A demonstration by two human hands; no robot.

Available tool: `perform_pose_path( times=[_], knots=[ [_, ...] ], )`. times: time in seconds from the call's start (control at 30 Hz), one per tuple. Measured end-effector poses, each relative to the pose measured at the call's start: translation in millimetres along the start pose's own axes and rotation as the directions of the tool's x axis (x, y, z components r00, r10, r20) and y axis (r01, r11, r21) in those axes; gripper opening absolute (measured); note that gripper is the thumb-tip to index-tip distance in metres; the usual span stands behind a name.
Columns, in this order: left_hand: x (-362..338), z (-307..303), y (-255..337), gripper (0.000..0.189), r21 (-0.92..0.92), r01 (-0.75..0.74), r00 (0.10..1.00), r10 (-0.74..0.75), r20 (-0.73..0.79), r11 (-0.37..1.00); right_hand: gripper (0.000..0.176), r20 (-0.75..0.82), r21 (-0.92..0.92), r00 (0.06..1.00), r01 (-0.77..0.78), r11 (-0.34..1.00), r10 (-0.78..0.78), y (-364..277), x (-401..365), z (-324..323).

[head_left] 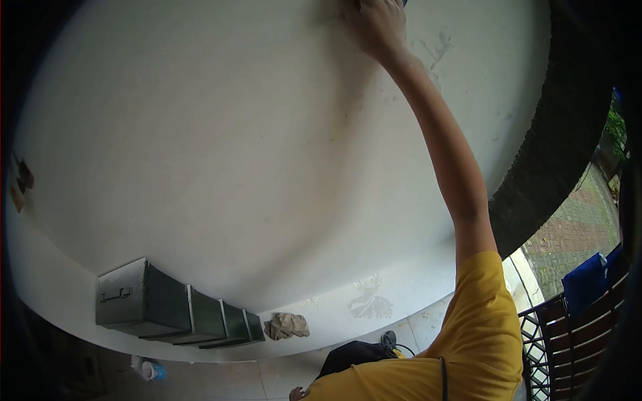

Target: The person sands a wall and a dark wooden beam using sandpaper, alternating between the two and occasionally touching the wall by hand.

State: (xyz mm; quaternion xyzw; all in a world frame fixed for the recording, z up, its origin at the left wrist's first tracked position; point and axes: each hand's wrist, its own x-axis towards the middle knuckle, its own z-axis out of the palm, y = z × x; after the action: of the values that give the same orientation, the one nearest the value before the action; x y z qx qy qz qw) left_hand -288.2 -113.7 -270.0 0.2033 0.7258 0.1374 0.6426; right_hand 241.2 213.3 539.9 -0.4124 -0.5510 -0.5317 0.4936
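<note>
My right hand (378, 23) reaches high against the white wall (234, 147), with the yellow-sleeved arm stretched upward. Its fingers look curled, but the top edge of the view cuts them off. A small dark bluish edge of something shows beside the knuckles; its kind cannot be made out. Only a small part of my left hand (298, 393) appears low down, beside my yellow shirt (394, 381). Whether it holds anything is hidden.
A long dark green metal box (167, 301) and a crumpled brown cloth (289, 326) rest on a ledge along the wall. Below stands a white-and-blue cup (154, 371). At right are a dark doorway edge (562, 147), a metal-framed bench (575, 334) and a blue item (585, 284).
</note>
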Motion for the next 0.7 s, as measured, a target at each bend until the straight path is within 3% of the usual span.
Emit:
perform_pose_path(
  times=[0.1, 0.17, 0.27, 0.3, 0.33, 0.43, 0.5, 0.53, 0.6, 0.63, 0.67, 0.7],
  knots=[
    [6, -7, 0, 0.042, 0.052, 0.066, 0.997, -0.068, 0.037, 0.996, 0.05, 0.087, -0.02, 0.996, 0.007, 1.0, -0.006, -3, -18, 0],
    [14, -11, 2, 0.042, 0.085, 0.076, 0.995, -0.081, 0.058, 0.994, 0.046, 0.09, 0.056, 0.995, 0.047, 0.997, -0.051, -15, -85, -4],
    [26, -12, 13, 0.043, 0.112, 0.052, 0.994, -0.062, 0.093, 0.992, 0.054, 0.497, -0.045, 0.863, 0.133, 0.99, -0.093, -33, -246, -26],
    [30, -11, 17, 0.043, 0.116, 0.034, 0.994, -0.046, 0.101, 0.993, 0.053, 0.509, -0.064, 0.844, 0.23, 0.971, -0.166, -29, -287, -31],
    [33, -7, 24, 0.043, 0.11, 0.016, 0.994, -0.027, 0.102, 0.994, 0.053, 0.548, 0.06, 0.824, 0.137, 0.989, -0.147, -23, -295, -36],
    [44, 17, 48, 0.045, 0.112, -0.005, 1.0, 0.004, 0.006, 0.994, 0.054, 0.526, 0.099, 0.808, 0.251, 0.963, -0.265, -8, -220, -31],
    [48, 30, 67, 0.046, 0.13, -0.03, 0.999, 0.028, 0.021, 0.991, 0.054, 0.288, 0.051, 0.922, 0.256, 0.965, -0.259, -7, -135, -15],
    [51, 33, 77, 0.046, 0.151, -0.021, 1.0, 0.019, 0.015, 0.988, 0.055, 0.385, 0.047, 0.915, 0.11, 0.993, -0.12, -8, -93, -9],
    [53, 36, 96, 0.047, 0.17, -0.018, 1.0, 0.018, 0.003, 0.985, 0.051, 0.279, 0.054, 0.953, 0.108, 0.993, -0.119, -6, -14, 1],
    [52, 42, 110, 0.049, 0.171, -0.024, 1.0, 0.025, -0.002, 0.985, 0.049, 0.065, 0.046, 0.966, 0.249, 0.967, -0.252, -5, 11, 8],
    [51, 49, 124, 0.049, 0.141, -0.052, 0.998, 0.056, -0.022, 0.989, 0.046, -0.024, 0.031, 0.967, 0.255, 0.966, -0.254, -2, 17, 19],
    [50, 54, 131, 0.049, 0.112, -0.076, 0.996, 0.082, -0.045, 0.991, 0.046, -0.003, 0.053, 0.967, 0.254, 0.966, -0.254, -1, 8, 20]
  ],
)
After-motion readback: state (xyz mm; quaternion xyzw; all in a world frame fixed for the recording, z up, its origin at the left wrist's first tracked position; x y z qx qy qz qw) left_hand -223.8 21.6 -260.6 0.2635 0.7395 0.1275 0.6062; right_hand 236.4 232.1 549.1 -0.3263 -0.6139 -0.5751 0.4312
